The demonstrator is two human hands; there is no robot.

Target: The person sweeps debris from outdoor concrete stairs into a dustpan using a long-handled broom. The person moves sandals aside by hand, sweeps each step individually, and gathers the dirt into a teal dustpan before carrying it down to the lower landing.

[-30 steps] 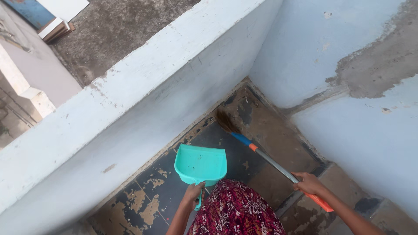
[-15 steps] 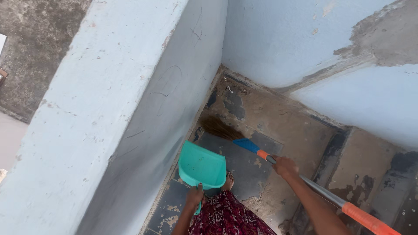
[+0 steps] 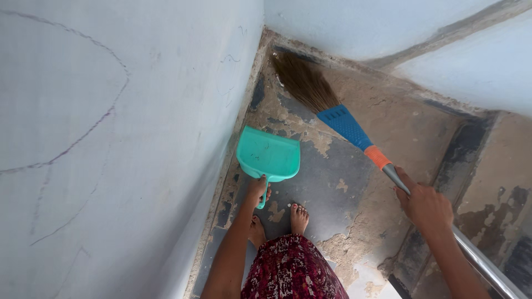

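My left hand (image 3: 257, 189) grips the handle of a turquoise dustpan (image 3: 270, 155), which sits low over the worn floor by the left wall. My right hand (image 3: 424, 204) holds the metal shaft of a broom (image 3: 347, 125) just below its orange collar. The broom has a blue head and brown bristles (image 3: 302, 81) that reach into the far corner where the walls meet. My bare feet (image 3: 299, 217) stand just behind the dustpan, below a red patterned skirt (image 3: 291, 269).
A pale blue wall (image 3: 111, 138) runs close along the left, with pencil-like scribbles. Another pale wall (image 3: 388, 27) closes the far side. The floor (image 3: 332, 188) is dark tile with patches of worn, flaking coating. A raised step (image 3: 493, 182) lies at the right.
The view has dropped closer to the floor. The broom bristles have moved further into the corner. My right hand has slid up the shaft towards the orange collar; the dustpan stays by the wall.
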